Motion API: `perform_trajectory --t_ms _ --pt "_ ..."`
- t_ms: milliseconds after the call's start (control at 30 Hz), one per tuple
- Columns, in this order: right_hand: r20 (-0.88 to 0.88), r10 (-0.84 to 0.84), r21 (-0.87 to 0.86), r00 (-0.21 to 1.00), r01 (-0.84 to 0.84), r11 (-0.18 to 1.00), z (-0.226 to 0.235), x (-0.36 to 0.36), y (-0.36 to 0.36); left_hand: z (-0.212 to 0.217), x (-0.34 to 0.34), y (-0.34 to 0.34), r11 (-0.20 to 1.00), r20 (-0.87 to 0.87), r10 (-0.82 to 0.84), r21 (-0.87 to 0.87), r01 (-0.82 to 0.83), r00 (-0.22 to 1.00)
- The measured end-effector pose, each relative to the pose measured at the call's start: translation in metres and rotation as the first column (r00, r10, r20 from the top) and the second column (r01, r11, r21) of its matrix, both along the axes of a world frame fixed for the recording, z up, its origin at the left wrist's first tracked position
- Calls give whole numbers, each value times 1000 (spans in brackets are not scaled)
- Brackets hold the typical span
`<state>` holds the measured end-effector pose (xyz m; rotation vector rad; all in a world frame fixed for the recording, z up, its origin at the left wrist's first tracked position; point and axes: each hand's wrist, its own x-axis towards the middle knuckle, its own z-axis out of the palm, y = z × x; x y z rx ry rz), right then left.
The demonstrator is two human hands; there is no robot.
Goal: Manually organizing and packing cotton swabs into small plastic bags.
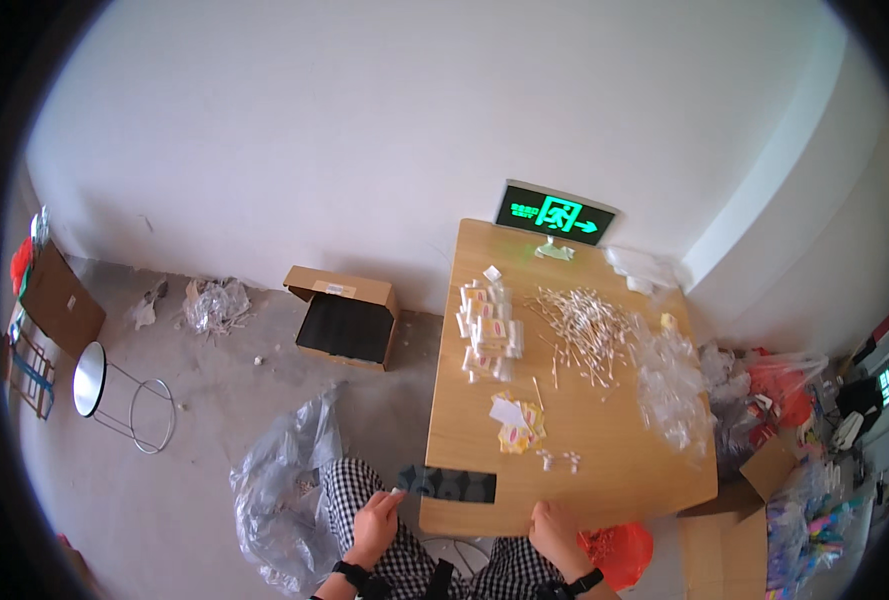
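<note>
My left hand (pixel 373 529) is off the left front corner of the wooden table (pixel 594 505), over my checked trousers. Its fingers are pinched, with a small white bit at their tips that is too small to name. At the table's front edge my right hand (pixel 554 533) is closed, fingers curled; whatever they hold is hidden. A few cotton swabs (pixel 560 461) lie just ahead of it. Farther back are yellow and white printed cards (pixel 516 424), a big loose heap of cotton swabs (pixel 586 325) and stacked packets of swabs (pixel 489 328).
A dark patterned strip (pixel 451 484) lies along the table's left front corner. Clear plastic bags (pixel 672 385) cover its right side; a lit exit sign (pixel 558 213) stands at the back. On the floor are an open carton (pixel 344 325), a stool (pixel 90 379), a plastic sack (pixel 276 500) and a red bag (pixel 624 552).
</note>
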<state>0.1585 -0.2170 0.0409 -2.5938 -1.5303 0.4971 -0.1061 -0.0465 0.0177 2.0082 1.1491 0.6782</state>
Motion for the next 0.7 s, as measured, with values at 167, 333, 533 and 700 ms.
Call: perform_trajectory --t_ms 167,333,533,700 --pt "-35 92 -25 995 -93 995 -6 17 0 -3 22 20 989 -10 124 -82 -124 992" --pt "-120 -34 -148 992 16 989 42 9 23 6 28 34 967 -19 197 -164 -197 980" --pt "-259 -91 -289 962 13 957 54 13 45 31 22 34 912 -116 277 -280 -299 954" --pt "-192 80 -151 978 -110 982 34 8 36 55 5 19 841 -199 346 -368 -397 917"
